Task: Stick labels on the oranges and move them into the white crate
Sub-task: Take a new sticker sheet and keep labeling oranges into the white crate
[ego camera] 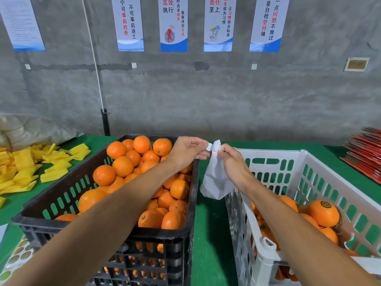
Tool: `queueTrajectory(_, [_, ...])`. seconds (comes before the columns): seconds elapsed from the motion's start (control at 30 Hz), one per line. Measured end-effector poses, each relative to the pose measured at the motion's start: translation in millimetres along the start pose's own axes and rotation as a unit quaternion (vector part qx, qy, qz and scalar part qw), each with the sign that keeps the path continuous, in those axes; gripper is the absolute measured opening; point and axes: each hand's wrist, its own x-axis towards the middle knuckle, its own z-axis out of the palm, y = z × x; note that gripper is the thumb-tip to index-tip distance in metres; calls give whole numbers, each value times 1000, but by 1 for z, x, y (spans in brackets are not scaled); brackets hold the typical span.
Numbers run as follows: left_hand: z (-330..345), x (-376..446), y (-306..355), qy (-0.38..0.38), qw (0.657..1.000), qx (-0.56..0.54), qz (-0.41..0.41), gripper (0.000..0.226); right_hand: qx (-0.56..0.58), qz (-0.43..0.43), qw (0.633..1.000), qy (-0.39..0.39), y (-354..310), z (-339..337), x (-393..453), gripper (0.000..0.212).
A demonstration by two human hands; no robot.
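We judge the job early: the black slatted plastic crate brims with unlabelled oranges, few lie in the white slatted plastic crate. Our left hand and right hand both pinch a white paper sheet.

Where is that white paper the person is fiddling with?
In the head view, the white paper hangs mid-frame, pinched at its top by both hands, left hand and right hand, above the gap between the black crate and white crate.
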Motion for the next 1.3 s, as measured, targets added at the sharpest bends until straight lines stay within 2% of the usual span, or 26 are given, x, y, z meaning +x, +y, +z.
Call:
queueTrajectory(0.1, [-15,4,-4,40,997,63,9,9,-9,4,1000,0,0,2,-1,30])
queueTrajectory(0.2, [-30,0,-12,36,967,248,42,21,-25,12,1000,1,-1,2,-2,27])
queueTrajectory(0.3, [-40,-4,-9,-2,915,401,41,27,-27,14,1000,5,-2,3,-3,26])
queueTrajectory(0.43, [-45,-7,-8,-70,830,552,15,12,-28,22,999,1,-3,3,-5,23])
queueTrajectory(0.5, [-45,-10,-11,-95,786,610,9,14,-28,24,999,0,-3,3,-5,22])
queueTrajectory(0.6, [-37,-13,-13,-173,718,674,2,14,-21,24,999,-2,-5,3,-7,23])
queueTrajectory(0.7, [-29,-13,-11,-222,674,705,-10,14,-23,22,1000,-2,-5,3,-7,22])
queueTrajectory(0.73, [-27,-13,-10,-226,671,706,-17,18,-25,20,999,-1,-5,3,-7,21])
queueTrajectory(0.8, [-26,-12,-7,-230,687,688,-46,22,-27,19,999,-3,-5,3,-7,21])
queueTrajectory(0.9, [-26,-15,-7,-246,711,651,-104,17,-28,22,999,-3,-4,4,-6,22])
queueTrajectory(0.97, [-25,-19,-9,-263,708,639,-142,11,-30,24,999,-1,-3,4,-5,23])
queueTrajectory(1.03, [-23,-25,-14,-275,700,636,-175,30,-29,25,999,2,-1,4,-5,24])
queueTrajectory(1.13, [-22,-25,-15,-265,696,643,-176,40,-38,28,999,5,1,5,-3,25])
queueTrajectory(1.2, [-26,-20,-5,-229,703,653,-162,39,-50,24,998,0,0,7,-3,24])
queueTrajectory(1.3, [-37,-11,21,-78,706,700,-74,37,-64,21,998,-9,2,9,-2,25])
